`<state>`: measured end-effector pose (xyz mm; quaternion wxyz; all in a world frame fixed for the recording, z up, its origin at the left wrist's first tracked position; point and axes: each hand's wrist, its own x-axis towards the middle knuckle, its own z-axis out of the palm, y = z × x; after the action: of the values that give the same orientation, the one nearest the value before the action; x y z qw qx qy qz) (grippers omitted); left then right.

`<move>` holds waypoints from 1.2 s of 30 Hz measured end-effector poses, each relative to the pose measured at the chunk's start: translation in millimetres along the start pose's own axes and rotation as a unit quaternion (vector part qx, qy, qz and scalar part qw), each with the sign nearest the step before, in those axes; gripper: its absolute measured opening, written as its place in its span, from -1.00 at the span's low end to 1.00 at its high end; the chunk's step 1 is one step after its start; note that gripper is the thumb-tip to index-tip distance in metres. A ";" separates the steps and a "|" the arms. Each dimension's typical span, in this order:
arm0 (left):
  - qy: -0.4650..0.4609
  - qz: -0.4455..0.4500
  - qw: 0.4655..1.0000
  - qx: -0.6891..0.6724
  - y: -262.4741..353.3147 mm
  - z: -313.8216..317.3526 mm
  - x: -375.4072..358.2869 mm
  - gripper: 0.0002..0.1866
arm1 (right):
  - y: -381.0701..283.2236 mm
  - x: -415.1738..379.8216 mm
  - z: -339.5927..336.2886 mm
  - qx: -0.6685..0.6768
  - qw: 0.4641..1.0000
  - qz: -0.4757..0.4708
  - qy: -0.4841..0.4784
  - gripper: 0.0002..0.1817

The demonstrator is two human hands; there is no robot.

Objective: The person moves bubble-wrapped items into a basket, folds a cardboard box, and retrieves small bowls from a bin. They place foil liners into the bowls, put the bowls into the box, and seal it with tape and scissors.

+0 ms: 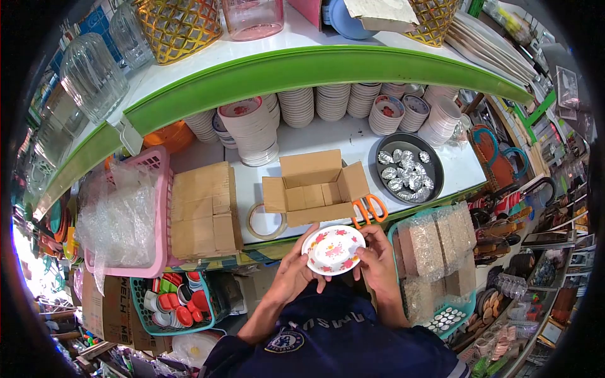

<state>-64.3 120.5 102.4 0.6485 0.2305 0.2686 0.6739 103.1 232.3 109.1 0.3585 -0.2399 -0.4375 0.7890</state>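
A small white bowl (pixel 332 251) with a red floral pattern is held in front of my chest, its inside facing up. My left hand (pixel 291 269) grips its left rim, and my right hand (pixel 377 259) grips the right rim, with the thumb over the edge. Just beyond the bowl, an open cardboard box (pixel 309 216) stands on the white shelf with its flaps spread. Orange-handled scissors (pixel 378 208) lie against the box's right front corner, close to my right hand. A roll of tape (pixel 251 227) lies flat to the left of the box.
Stacks of bowls (pixel 258 140) line the back under a green-edged upper shelf (pixel 315 70). A dark round pan (pixel 382 143) holds small metal moulds. Flattened cardboard (pixel 200 214) and a pink basket (pixel 162 214) of plastic wrap sit left. Teal baskets (pixel 144 320) flank me below.
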 end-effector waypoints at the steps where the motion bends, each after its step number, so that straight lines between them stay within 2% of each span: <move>1: 0.003 0.007 1.000 -0.005 0.3 1.2 0.4 -0.28 | 0.5 0.4 0.0 0.013 1.000 -0.002 -0.002 -0.66; 20: 0.030 0.009 0.999 -0.021 -0.4 -0.5 5.9 -0.38 | -1.4 6.0 -5.6 0.040 0.999 0.012 -0.021 -0.70; 36: 0.026 0.012 0.999 -0.017 -4.6 0.0 8.7 -0.34 | 0.5 7.8 -11.4 0.047 0.999 0.006 -0.023 -0.71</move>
<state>-61.3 129.2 99.1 0.6366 0.2050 0.2713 0.6922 106.0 244.1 102.4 0.3544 -0.2076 -0.4067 0.8160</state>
